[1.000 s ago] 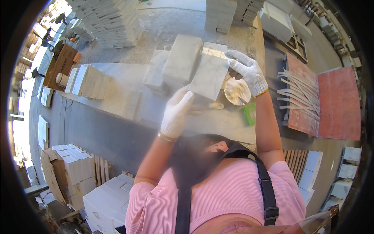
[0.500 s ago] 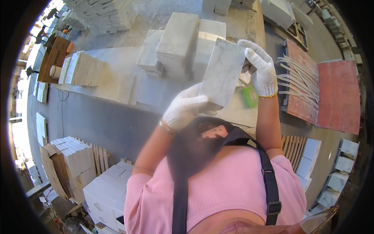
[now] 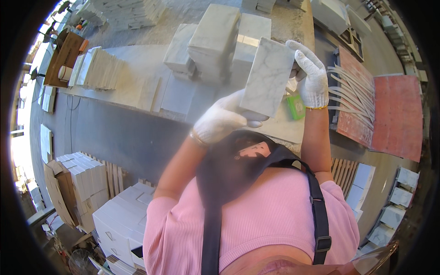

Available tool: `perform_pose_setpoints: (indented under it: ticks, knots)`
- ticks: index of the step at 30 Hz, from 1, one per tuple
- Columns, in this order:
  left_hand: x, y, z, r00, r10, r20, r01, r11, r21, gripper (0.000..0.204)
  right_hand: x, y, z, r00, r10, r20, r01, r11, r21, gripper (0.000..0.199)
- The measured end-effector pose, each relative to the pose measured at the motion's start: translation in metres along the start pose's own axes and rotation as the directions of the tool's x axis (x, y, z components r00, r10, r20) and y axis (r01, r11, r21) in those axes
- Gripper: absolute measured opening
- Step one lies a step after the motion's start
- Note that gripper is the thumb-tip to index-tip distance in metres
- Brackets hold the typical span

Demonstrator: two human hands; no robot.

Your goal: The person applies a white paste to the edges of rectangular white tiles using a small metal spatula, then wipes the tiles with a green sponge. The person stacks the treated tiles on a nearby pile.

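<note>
A rectangular marble tile (image 3: 268, 78), white with grey veins, is held up at a tilt above the worktable. My left hand (image 3: 220, 119), in a white knit glove, grips its lower left edge; its thumb and fingertips show below the bottom edge. At the tile's upper right side is my right hand (image 3: 313, 78), also gloved, with bent fingers at the edge and some fingertips uncovered. Part of that grip is hidden behind the tile. Stacks of similar tiles (image 3: 213, 41) stand on the table just beyond. A small green packet (image 3: 296, 107) lies below my right hand.
Leftward on the worktable (image 3: 137, 64) stands a row of upright tiles (image 3: 98, 71), beside a brown carton (image 3: 64, 57). Pale strips lie over red boards (image 3: 396, 114) at the right. White boxes (image 3: 121, 217) and pallets stand behind me on both sides.
Both hands and the tile have shifted slightly up and to the right in view. The tile's face is turned a little more upright. Both hands keep their hold.
</note>
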State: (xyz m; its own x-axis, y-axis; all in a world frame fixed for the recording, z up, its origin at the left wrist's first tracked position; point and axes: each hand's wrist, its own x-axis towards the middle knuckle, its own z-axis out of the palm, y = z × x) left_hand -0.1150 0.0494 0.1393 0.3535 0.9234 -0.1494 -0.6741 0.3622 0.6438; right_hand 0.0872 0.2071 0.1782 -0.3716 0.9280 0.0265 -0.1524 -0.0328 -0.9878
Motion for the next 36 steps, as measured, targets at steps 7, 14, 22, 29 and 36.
perform_pose_setpoints:
  ticks: [7, 14, 22, 29, 36]
  knots:
    - [0.002, -0.004, -0.005, 1.000, -0.009, 0.019, 0.010, 1.000, -0.020, 0.087, -0.003, -0.001, -0.004, 1.000, -0.002, -0.006, 0.002, 1.000, -0.009, 0.031]
    - [0.003, -0.009, -0.006, 1.000, -0.007, -0.012, 0.006, 1.000, -0.016, 0.070, -0.011, -0.005, 0.002, 0.997, -0.028, -0.070, 0.022, 0.996, -0.083, 0.033]
    - [0.005, -0.013, -0.012, 0.995, 0.054, -0.083, -0.036, 0.979, 0.201, 0.059, -0.017, -0.001, 0.004, 0.997, -0.031, -0.072, 0.030, 1.000, -0.008, 0.032]
    - [0.003, -0.015, -0.018, 0.985, 0.087, -0.146, -0.058, 0.980, 0.190, 0.052, -0.014, 0.006, 0.004, 1.000, 0.020, -0.020, -0.016, 0.988, 0.155, 0.035]
    - [-0.030, -0.015, -0.045, 0.963, 0.067, -0.259, -0.026, 0.987, 0.161, 0.056, -0.013, 0.005, -0.003, 0.999, 0.049, -0.006, -0.047, 0.987, 0.154, 0.039]
